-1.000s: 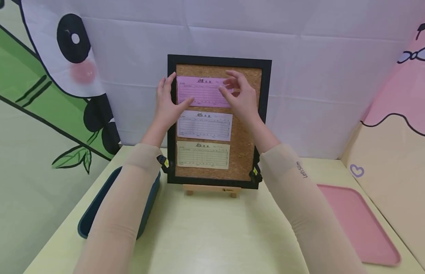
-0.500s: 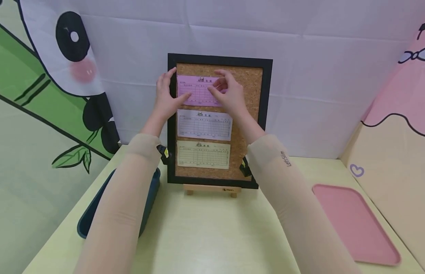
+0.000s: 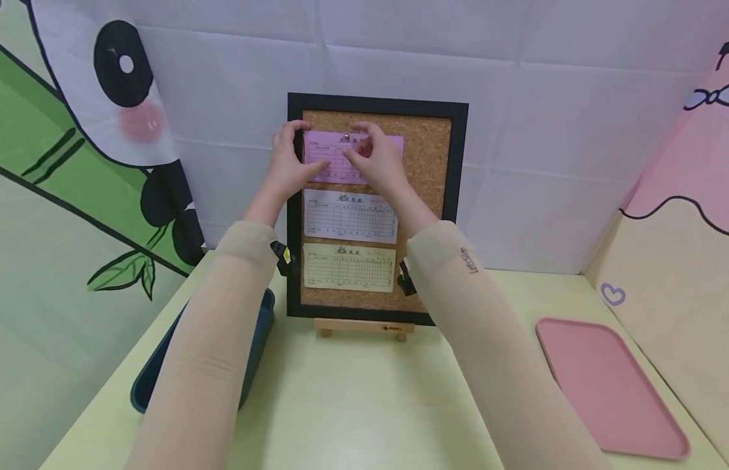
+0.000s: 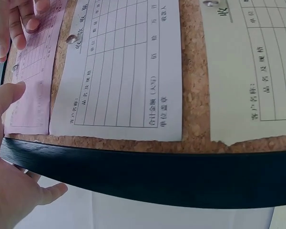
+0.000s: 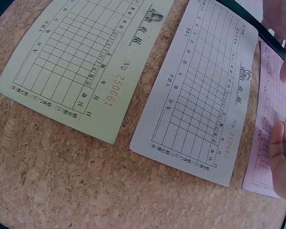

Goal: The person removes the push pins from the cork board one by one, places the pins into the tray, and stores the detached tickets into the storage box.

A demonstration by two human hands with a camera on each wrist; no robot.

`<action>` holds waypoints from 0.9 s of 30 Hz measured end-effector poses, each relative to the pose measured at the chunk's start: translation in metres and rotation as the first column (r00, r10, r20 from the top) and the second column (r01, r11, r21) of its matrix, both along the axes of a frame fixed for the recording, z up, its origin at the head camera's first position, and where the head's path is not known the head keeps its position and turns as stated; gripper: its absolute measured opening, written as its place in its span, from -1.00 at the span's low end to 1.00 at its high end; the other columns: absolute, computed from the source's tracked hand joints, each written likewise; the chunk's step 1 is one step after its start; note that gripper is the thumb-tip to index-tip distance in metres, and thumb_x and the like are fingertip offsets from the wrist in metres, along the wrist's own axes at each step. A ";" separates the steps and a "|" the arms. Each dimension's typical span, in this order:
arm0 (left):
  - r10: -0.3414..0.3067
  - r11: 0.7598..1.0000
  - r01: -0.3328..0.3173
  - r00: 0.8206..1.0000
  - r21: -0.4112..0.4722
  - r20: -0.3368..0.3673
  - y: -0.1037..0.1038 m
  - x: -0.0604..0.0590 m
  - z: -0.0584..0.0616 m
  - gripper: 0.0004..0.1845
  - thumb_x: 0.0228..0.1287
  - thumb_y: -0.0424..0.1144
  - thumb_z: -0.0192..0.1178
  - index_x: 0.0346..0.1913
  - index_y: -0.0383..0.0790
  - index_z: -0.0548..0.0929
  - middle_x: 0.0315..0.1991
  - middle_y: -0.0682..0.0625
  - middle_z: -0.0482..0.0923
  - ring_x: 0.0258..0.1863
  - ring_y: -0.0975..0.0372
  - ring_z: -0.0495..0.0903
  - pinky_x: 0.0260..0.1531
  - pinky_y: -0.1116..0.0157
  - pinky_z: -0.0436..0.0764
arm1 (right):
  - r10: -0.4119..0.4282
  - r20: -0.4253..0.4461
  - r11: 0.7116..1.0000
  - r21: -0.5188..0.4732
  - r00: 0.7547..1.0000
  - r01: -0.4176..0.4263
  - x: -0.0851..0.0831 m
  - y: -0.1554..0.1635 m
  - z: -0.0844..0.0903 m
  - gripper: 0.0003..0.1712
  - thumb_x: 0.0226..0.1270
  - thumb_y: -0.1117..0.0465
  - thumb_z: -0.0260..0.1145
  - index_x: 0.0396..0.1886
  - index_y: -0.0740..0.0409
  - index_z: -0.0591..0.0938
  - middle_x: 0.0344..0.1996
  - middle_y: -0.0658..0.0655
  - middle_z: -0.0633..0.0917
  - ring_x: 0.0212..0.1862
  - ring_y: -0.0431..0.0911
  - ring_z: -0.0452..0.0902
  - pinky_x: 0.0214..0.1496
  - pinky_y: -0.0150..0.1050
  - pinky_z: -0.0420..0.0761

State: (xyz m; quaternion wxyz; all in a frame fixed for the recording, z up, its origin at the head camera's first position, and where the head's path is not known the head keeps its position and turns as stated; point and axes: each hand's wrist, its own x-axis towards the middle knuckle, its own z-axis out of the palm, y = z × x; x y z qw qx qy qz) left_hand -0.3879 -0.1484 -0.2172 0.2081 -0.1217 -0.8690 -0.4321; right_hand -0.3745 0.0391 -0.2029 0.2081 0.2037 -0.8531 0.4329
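At the far side of the tabletop [image 3: 353, 405] stands a cork board [image 3: 426, 150], a pink slip [image 3: 341, 171] topmost; the left hand [image 3: 288, 163], thumb and fingers wide, straddles the board's left edge and should steady it, while the right hand [image 3: 383, 162], fingers narrowly parted, would best meet the pin [image 3: 346, 138] squarely; since the earlier frame, that hand has slid left

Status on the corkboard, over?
Left hand at left side of black frame; right hand near silver pin. Pink slip pinned topmost. Both hands partly hide it in head view.
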 end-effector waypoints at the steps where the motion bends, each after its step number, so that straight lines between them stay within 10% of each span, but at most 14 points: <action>1: 0.004 1.000 -0.004 1.000 -0.002 0.001 -0.001 0.000 0.000 -0.28 0.16 -0.06 0.30 0.30 -0.01 0.16 0.38 -0.04 -0.01 0.31 0.16 0.10 0.32 0.18 0.16 | -0.010 -0.001 1.000 0.010 1.000 0.010 -0.001 -0.001 0.000 -0.46 0.30 0.09 0.27 0.27 -0.02 0.39 -0.30 0.01 0.56 -0.26 -0.20 0.44 -0.23 -0.41 0.45; 12: 0.020 0.996 -0.019 1.000 0.092 -0.019 -0.005 -0.001 -0.011 -0.61 0.22 -0.02 0.23 -0.07 -0.21 0.42 0.19 -0.13 0.22 0.12 0.12 0.23 0.15 0.15 0.30 | -0.146 0.016 0.983 0.116 0.989 0.143 -0.003 -0.009 0.008 -0.59 0.34 0.02 0.22 0.16 -0.12 0.46 -0.38 -0.03 0.50 -0.34 -0.20 0.36 -0.33 -0.37 0.33; 27: 0.046 0.979 -0.034 0.997 0.203 -0.059 -0.001 -0.005 -0.020 -0.59 0.21 0.04 0.24 -0.15 -0.27 0.49 0.19 -0.10 0.27 0.20 0.11 0.26 0.23 0.17 0.26 | -0.278 -0.093 0.916 0.275 0.956 0.293 -0.008 -0.018 0.012 -0.69 0.38 -0.01 0.16 0.07 -0.10 0.52 -0.34 -0.06 0.61 -0.38 -0.21 0.40 -0.34 -0.38 0.34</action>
